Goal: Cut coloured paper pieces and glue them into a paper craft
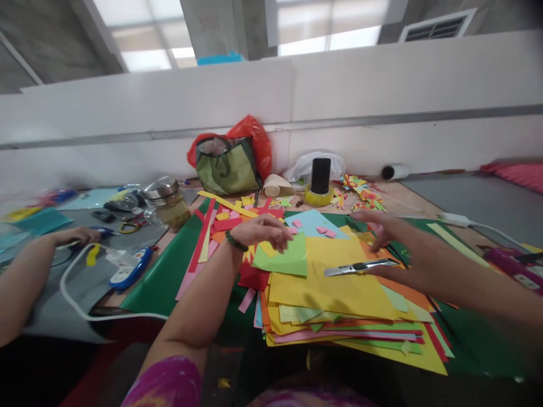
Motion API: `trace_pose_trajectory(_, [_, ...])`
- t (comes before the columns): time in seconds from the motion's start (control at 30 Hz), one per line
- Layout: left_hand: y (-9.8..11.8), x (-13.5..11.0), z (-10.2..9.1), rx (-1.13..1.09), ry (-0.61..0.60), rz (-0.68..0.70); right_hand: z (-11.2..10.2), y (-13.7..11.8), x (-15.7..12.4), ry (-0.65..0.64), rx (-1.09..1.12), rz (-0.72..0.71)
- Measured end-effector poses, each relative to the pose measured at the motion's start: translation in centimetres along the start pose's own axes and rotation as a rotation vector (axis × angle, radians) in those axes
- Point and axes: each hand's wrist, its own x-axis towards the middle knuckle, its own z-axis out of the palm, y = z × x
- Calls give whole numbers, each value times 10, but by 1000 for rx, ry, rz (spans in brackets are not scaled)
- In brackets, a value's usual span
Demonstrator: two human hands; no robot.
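While the blurred right hand [392, 240] is hanging open-fingered by the utility knife [358, 267] over yellow paper [322, 294], its hold unclear, the left hand [263, 230] is hovering half-curled and seemingly empty, partly hiding green paper [286, 259].

Snap-off utility knife [360, 267]: silver metal body w/ dark slider, approx. level, R end slightly up, seen over top yellow sheet [339, 288] (resting on it or just above, can't tell). Yellow sheet flat on messy multicol. paper stack [348, 334], edges uneven. Lt-green sheet [282, 261] flat, slightly skewed, overlaps yellow's L side. Lt-blue sheet [311, 219] behind, w/ small pink paper pcs [330, 233] on top.
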Motion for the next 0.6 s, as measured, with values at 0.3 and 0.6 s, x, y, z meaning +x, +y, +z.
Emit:
trace_pose_trajectory(0.3, [-13, 0, -27, 53, 396, 229, 82, -59, 108, -696, 353, -111])
trace_pose_trajectory(0.6, [-45, 25, -37, 807, 914, -186, 39, -27, 68, -860, -248, 97])
